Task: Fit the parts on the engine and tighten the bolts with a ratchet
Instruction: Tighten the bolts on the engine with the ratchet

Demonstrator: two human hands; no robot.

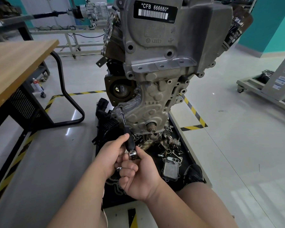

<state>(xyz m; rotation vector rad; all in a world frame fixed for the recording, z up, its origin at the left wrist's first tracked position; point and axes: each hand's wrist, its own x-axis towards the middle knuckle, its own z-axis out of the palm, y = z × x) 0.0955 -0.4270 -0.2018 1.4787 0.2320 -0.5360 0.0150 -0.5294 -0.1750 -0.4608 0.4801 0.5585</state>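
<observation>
Two hands share one tool. The left hand (pixel 112 153) wraps thumb and fingers round the black grip (pixel 129 140) of the extension. Just below it, the right hand (pixel 138 176) is curled round the ratchet (pixel 132 154), whose chrome head shows between the two thumbs; most of its handle is hidden in the fist. Up and away from the grip, the thin shaft (pixel 123 116) runs to a bolt (pixel 121 106) at the left edge of the lower cover (pixel 143 109) on the engine (pixel 163 51). Beyond the right knuckles, loose parts lie on the black tray (pixel 192 155) at the engine's foot.

The step in hand looks like driving this cover bolt down. To do it well, the left hand should hold the shaft in line with the bolt so the socket sits square, while the right swings the ratchet in short arcs. A sideways push on so long a shaft could tip it off the bolt head. The last pull wants to be firm, not forced, since the cover looks like cast alloy.
</observation>
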